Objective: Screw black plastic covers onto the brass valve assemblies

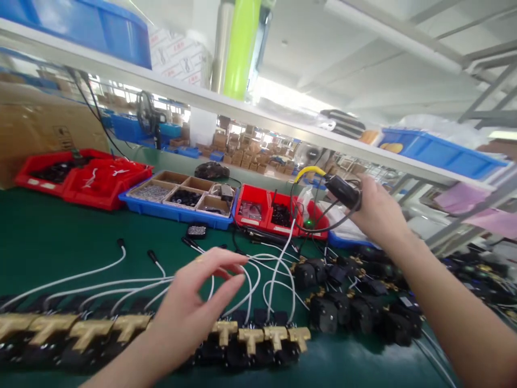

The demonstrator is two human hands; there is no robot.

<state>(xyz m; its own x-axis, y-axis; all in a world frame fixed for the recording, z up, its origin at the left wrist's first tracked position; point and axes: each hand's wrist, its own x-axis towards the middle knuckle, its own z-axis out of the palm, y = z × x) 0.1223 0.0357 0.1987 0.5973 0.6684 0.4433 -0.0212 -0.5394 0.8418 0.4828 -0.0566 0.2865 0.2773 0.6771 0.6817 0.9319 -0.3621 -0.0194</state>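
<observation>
My right hand (377, 207) is raised over the right side of the bench. Its fingers close round one end of a black cylindrical piece (342, 189), which has a curved yellow part (310, 171) and thin dark cables looping from it. My left hand (202, 296) hovers above the row of brass tee valves, thumb and forefinger apart with nothing visible between them. The brass tee valves (276, 338) sit on black bodies, each with a white cable (278, 264) rising from it. Part of the row is hidden behind my left hand and forearm.
Red bins (252, 207) and a blue compartment tray (177, 214) of small parts line the back of the green bench. Black units (323, 312) crowd the right. Overhead runs a white shelf (258, 114) with blue bins (440, 151) and a yellow-green bottle (241, 48).
</observation>
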